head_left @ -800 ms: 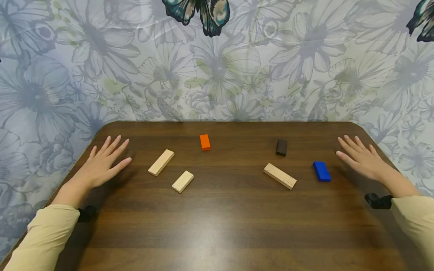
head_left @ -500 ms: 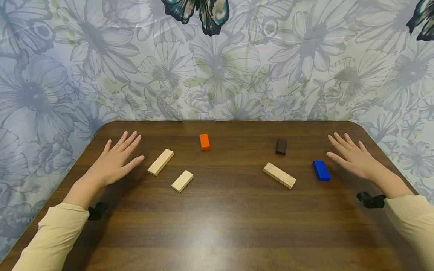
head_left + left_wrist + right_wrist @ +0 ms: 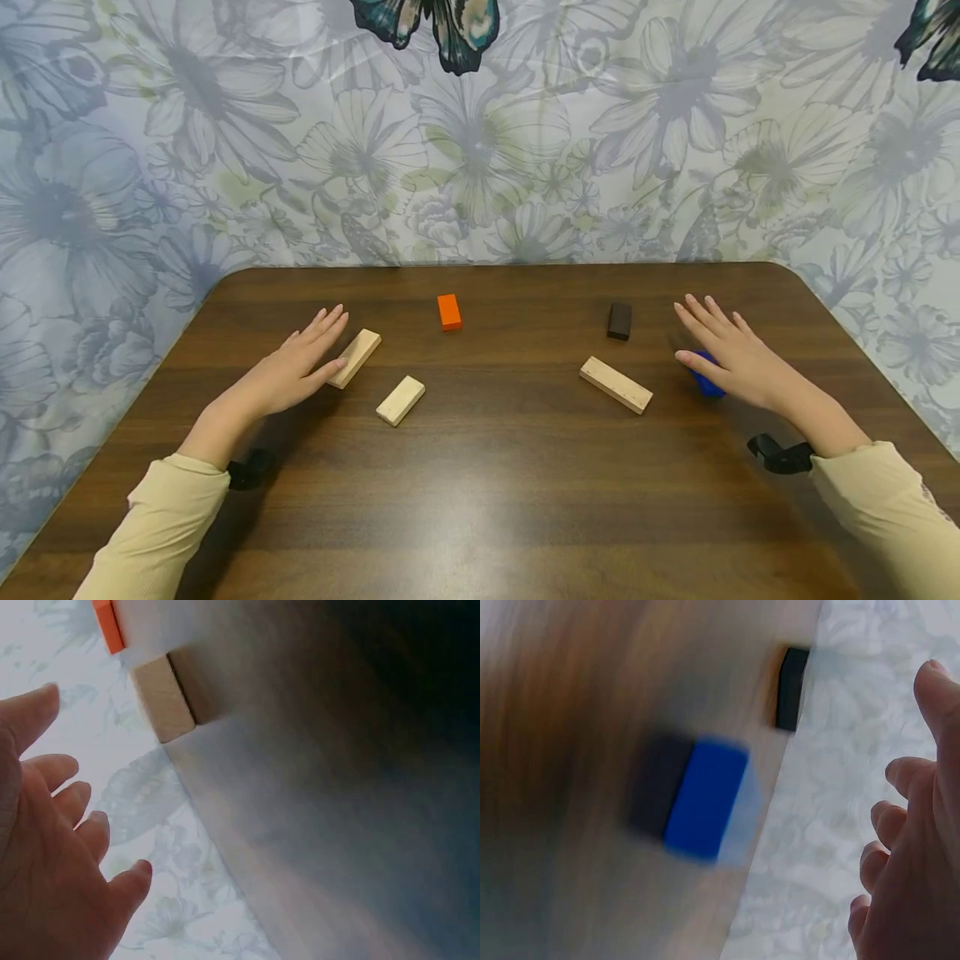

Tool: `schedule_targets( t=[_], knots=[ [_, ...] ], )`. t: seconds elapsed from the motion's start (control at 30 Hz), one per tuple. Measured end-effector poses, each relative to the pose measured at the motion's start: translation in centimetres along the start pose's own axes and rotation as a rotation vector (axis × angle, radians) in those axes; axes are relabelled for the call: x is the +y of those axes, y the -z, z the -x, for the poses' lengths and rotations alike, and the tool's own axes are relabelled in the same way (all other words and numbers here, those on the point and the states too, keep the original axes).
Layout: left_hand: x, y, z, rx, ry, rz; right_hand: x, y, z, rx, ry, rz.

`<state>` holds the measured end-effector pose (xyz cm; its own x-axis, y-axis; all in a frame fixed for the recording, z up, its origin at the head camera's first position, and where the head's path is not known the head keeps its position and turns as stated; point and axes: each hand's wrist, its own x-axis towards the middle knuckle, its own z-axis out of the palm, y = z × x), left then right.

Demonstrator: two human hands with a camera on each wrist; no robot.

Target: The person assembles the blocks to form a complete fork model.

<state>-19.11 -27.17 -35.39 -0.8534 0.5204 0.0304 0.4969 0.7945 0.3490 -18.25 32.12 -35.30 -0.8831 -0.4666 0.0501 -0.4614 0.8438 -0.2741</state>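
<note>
My left hand (image 3: pixel 281 371) hovers at the left with its fingers extended, its thumb overlapping the near end of a long pale wooden block (image 3: pixel 362 352) in the head view. A shorter pale block (image 3: pixel 401 401) lies just to the right of it. Over on the right, my right hand (image 3: pixel 746 362) is spread above a blue block (image 3: pixel 707 385) and hides much of it. The right wrist view shows that blue block (image 3: pixel 707 799) apart from the fingers. Neither hand holds anything.
An orange block (image 3: pixel 449 312) lies toward the back of the brown table (image 3: pixel 480 500). A black block (image 3: pixel 619 321) and another long pale block (image 3: pixel 616 385) lie right of centre. A floral-patterned wall (image 3: pixel 480 167) rises behind the table.
Both hands have moved inward: the left one rightward to the long pale block, the right one leftward over the blue block. The blocks stay in place; the head view has shifted slightly.
</note>
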Motion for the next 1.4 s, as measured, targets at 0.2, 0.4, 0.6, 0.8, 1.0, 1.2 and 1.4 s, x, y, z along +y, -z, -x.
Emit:
schedule_targets(
  t=[0.2,0.4,0.6,0.8,1.0,1.2,1.4],
  knots=[
    [-0.3,-0.8,-0.2,-0.057,0.008,0.055,-2.1,-1.4,-0.3,0.022,0.069,-0.076],
    [-0.6,-1.1,-0.5,-0.079,-0.034,0.165,-3.6,-2.9,-0.4,-0.042,0.086,-0.221],
    [-0.9,-1.3,-0.4,-0.118,-0.035,0.260,-4.2,-4.2,-0.4,-0.142,0.069,-0.384],
    [-1.4,-1.6,-0.2,-0.161,-0.029,0.300,-4.0,-5.2,-0.3,-0.193,0.069,-0.417],
    [-1.9,-1.7,-0.2,-0.172,-0.015,0.337,-3.7,-6.1,-0.2,-0.130,0.093,-0.377],
    [-2.0,-1.7,-0.1,-0.177,-0.015,0.357,-3.2,-7.1,-0.1,0.023,0.154,-0.351],
    [-1.9,-1.8,-0.2,-0.165,-0.019,0.360,-2.9,-7.4,-0.1,0.128,0.137,-0.349]
  ],
)
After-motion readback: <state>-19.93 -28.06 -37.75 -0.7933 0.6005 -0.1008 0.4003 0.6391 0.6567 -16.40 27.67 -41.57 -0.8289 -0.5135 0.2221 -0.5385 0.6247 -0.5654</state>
